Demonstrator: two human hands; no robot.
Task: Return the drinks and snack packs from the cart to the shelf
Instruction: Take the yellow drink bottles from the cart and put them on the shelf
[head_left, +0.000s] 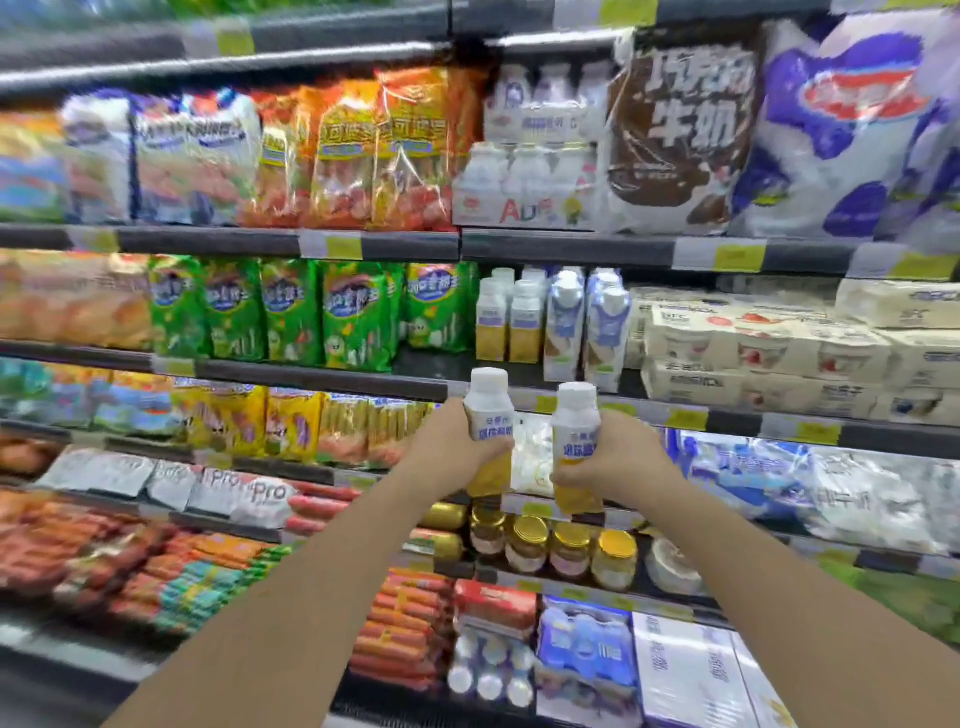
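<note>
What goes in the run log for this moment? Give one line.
left hand: holds left bottle upright | right hand: holds right bottle upright | both raised before shelf | matching bottles above

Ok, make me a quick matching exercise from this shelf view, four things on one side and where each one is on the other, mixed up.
Things:
1. left hand
2. right hand
3. green snack packs
4. gold-lidded jars

Places:
A. shelf below the hands
B. gripping the left-side bottle
C. second shelf from top, left of the white and yellow bottles
D. gripping the right-side bottle

Pairs: 1-B, 2-D, 3-C, 4-A
</note>
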